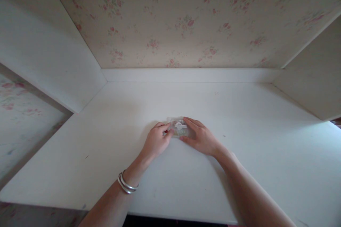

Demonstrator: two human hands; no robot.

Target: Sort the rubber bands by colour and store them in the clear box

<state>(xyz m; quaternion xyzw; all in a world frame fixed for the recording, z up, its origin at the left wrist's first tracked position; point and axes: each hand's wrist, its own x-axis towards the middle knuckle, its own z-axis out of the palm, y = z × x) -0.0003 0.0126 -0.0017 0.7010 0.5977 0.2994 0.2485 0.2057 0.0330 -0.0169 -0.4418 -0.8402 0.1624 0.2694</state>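
A small clear plastic packet [179,127] lies flat on the white counter [239,120], near its middle. The left hand [156,141] pinches the packet's left edge with its fingers [165,127]. The right hand [201,137] lies loose and flat, its fingers resting on the packet's right side. A silver bracelet [126,184] circles the left wrist.

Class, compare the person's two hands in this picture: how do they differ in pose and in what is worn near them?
The left hand is curled, fingertips at the small clear packet; the right hand lies flatter, fingers stretched along the packet's far side. The left wrist wears silver bangles; the right wrist is bare. Both hands touch the packet on the white desk.
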